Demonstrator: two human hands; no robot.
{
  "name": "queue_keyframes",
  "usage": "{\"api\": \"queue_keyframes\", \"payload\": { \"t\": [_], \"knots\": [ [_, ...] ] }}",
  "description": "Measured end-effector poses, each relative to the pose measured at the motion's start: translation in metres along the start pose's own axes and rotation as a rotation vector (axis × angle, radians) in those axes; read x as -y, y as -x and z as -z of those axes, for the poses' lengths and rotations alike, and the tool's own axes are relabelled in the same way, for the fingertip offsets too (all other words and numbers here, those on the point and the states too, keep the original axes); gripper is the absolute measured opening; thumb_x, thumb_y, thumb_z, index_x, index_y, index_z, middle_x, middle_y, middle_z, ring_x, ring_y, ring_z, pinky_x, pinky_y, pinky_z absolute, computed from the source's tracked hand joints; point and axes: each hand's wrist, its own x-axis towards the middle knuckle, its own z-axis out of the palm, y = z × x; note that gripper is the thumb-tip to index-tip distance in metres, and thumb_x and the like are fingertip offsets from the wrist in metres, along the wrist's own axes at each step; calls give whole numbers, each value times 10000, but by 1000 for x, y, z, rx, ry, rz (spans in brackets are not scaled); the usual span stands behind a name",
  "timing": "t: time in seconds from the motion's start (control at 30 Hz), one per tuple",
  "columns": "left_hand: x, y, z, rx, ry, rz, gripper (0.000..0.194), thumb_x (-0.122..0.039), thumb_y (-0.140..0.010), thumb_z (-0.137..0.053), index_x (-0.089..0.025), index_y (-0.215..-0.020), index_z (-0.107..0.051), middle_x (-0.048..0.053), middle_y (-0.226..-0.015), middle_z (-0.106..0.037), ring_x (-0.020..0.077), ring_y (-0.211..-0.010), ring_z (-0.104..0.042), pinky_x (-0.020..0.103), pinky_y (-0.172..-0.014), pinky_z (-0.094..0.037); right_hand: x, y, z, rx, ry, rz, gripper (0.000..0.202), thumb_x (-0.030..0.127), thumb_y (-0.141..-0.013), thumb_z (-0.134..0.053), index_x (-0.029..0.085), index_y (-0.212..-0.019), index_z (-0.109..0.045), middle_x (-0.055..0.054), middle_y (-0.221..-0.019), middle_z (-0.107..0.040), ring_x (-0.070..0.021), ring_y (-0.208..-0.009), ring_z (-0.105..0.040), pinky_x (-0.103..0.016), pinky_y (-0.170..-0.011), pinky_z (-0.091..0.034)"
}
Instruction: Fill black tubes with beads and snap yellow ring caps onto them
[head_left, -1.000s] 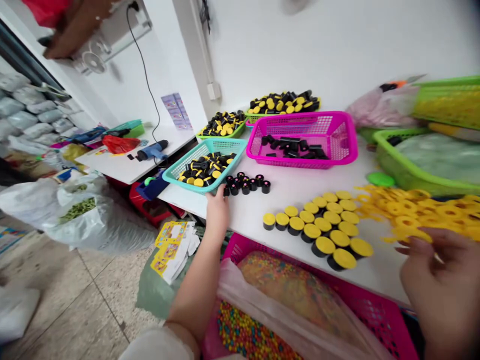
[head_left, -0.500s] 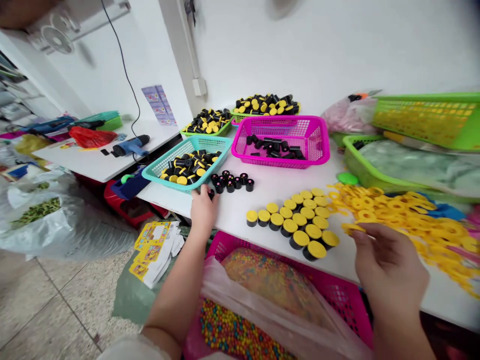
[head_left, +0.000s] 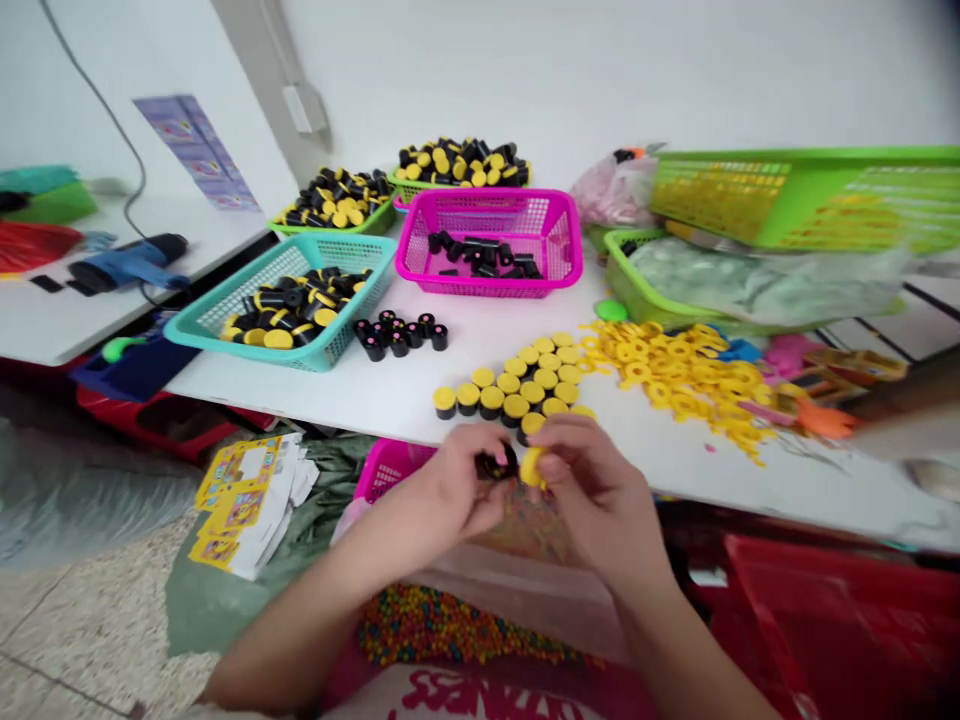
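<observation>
Near the table's front edge, my left hand (head_left: 469,480) grips a black cylinder (head_left: 496,463) with its open end turned to the right. Close beside it, my right hand (head_left: 589,480) pinches a yellow cap (head_left: 533,467), a small gap from the cylinder. Just behind my hands stand several black cylinders with yellow tops (head_left: 491,401). Several uncapped black cylinders (head_left: 399,341) with pink centres stand further left. Loose yellow ring-shaped pieces (head_left: 667,372) are heaped to the right.
A teal basket (head_left: 330,345) of capped cylinders and a magenta basket (head_left: 487,288) of black ones stand behind. Green baskets (head_left: 810,158) are stacked at the right. Below the table edge lies a plastic bag of colourful beads (head_left: 450,625).
My left hand has come away from the uncapped cylinders with one in its fingers. My right hand has moved left with the yellow cap, bringing both hands together. The view has shifted right.
</observation>
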Motion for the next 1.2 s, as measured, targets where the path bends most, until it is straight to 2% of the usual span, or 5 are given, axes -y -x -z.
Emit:
{"api": "queue_keyframes", "payload": {
  "t": [0.4, 0.67, 0.83, 1.07, 1.2],
  "knots": [
    [3, -5, -11, 135, 168, -30, 179, -284, -902, -471, -203, -1059, -498, 88, -1095, -598, 202, -1032, -623, 382, -977, -505, 5, 6, -5, -13, 207, -21, 62, 259, -838, -724, 265, -893, -754, -26, -887, -699, -157, -801, -675, -261, -625, -589],
    [5, 5, -29, -49, 896, 361, 262, -521, -939, -340, -323, -1086, -253, -14, -884, -625, 166, -791, -624, 302, -666, -514, -10, -3, 10, 409, 405, 474, 541, 432, -923, -605, 304, -1429, -462, -89, -1292, -575, -269, -1252, -524, -461, -1053, -488],
    [-10, -4, -35, -37, 1239, 551, 302, -473, -863, -311, -313, -1111, -249, -61, -632, -456, 126, -476, -451, 216, -434, -320, -14, 9, -8, 185, 335, 404, 630, 39, -794, -540, 305, -1359, -454, -72, -1229, -605, -233, -1156, -595, -433, -970, -547],
    [-25, -12, -30, 97, 1379, 665, 346, -356, -778, -294, -271, -1112, -318, -38, -621, -461, 138, -480, -469, 242, -450, -344, -6, 25, -11, 122, 355, 438, 684, 23, -702, -516, 287, -1332, -500, -68, -1170, -652, -270, -1112, -630, -468, -965, -554],
    [-20, -3, -28, 107, 1135, 491, 334, -511, -885, -256, -293, -1131, -315, -33, -624, -497, 166, -521, -513, 266, -455, -388, 1, 16, -1, 234, 213, 322, 605, 93, -757, -655, 308, -1311, -538, -65, -1210, -643, -265, -1121, -630, -453, -965, -557]
  ]
}}
